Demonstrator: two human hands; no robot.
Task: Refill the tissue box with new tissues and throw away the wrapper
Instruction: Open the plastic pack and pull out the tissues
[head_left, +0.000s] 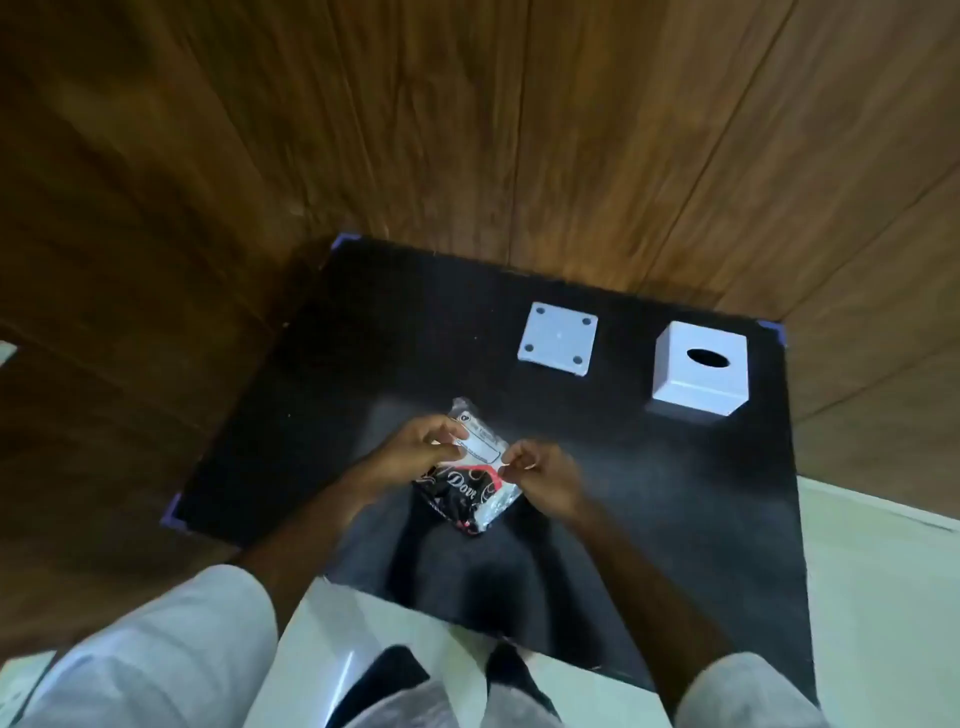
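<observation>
Tissue pack, mid-counter toward the near edge, held between my two hands. My left hand pinches the wrapper's upper left side; my right hand pinches its right edge. Tissue box stands near the far right corner of the counter, its base panel lying just left. Risk, as I judge it: uneven pulling could split the film suddenly and scatter tissues.

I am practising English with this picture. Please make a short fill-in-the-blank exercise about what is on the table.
1. Both hands hold the tissue pack above the ____ table.
2. The tissue box has an ____ opening on top.
3. The square base plate lies to the ____ of the box.

Missing words: black; oval; left
</observation>
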